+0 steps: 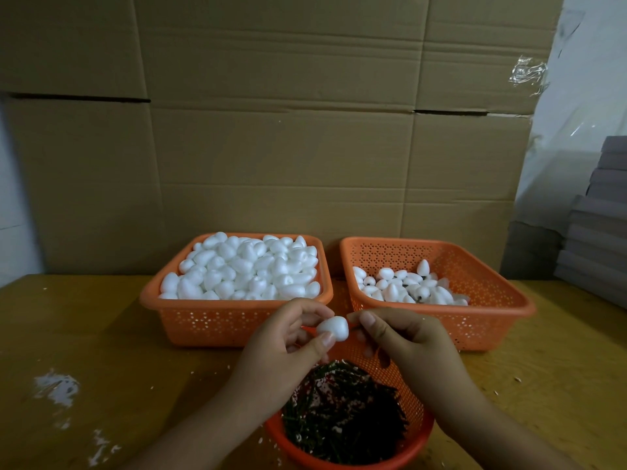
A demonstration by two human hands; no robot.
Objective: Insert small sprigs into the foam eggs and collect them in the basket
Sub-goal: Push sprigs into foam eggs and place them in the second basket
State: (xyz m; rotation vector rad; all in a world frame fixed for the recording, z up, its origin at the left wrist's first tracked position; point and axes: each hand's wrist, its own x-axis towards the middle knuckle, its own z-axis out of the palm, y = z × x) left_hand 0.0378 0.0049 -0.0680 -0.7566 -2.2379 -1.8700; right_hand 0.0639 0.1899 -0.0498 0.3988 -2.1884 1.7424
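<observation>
Three orange perforated baskets: one square basket (176,296) beyond the left hand (285,347), heaped with plain white foam eggs (244,269), too many to count, well over fifty; one square basket (502,300) beyond the right hand (407,347), holding roughly two dozen foam eggs (403,286), a few showing a dark spot at one end; one round basket (407,395) below both hands, filled with dark green sprigs (346,415), a tangle past counting; one single foam egg (334,329) between the two hands; two hands in all; one wooden table (101,334) under everything; scattered white crumbs (57,388) left of the left hand, uncountable.
</observation>
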